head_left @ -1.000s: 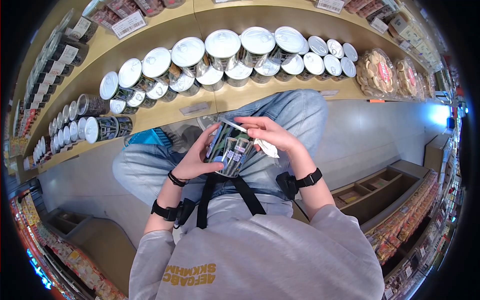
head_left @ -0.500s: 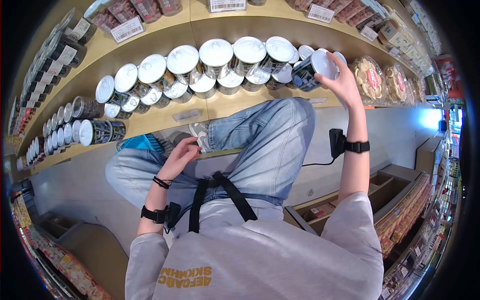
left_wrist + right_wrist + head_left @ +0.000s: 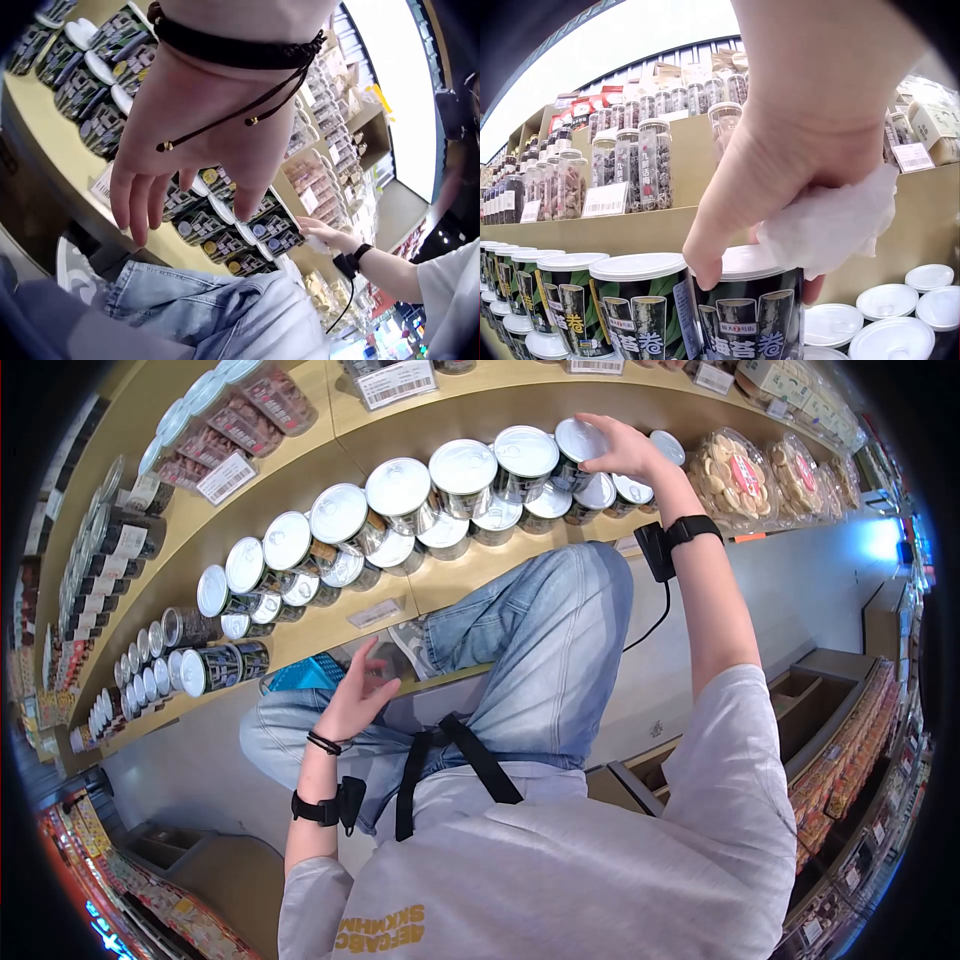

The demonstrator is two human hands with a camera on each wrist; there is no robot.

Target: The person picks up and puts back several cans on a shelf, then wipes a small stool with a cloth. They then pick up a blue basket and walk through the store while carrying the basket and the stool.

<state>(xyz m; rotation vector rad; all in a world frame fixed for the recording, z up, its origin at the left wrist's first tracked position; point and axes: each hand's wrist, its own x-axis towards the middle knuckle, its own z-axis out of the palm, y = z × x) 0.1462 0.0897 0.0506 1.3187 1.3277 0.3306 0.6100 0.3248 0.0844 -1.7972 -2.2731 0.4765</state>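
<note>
My right hand (image 3: 632,452) is at the right end of the raised front row of cans on the shelf. It grips a dark seaweed-roll can (image 3: 750,315) by the top, thumb on the near left side and a fingertip on the right. That can stands upright beside its neighbour (image 3: 641,307), labels facing out. A crumpled white tissue (image 3: 829,225) is tucked under the palm, against the white lid. Over the lap, my left hand (image 3: 355,695) hangs with loosely bent fingers and holds nothing.
Lower cans (image 3: 889,341) stand right of and below the gripped can. Clear packs of round biscuits (image 3: 735,475) lie farther right. Above runs another shelf with jars (image 3: 656,165) and price tags (image 3: 606,200). A blue bag (image 3: 303,673) lies by the left knee.
Both hands held a can over the lap a second ago. The right hand then carried it tilted to the shelf, and now it stands upright in the row. The left hand stayed over the lap.
</note>
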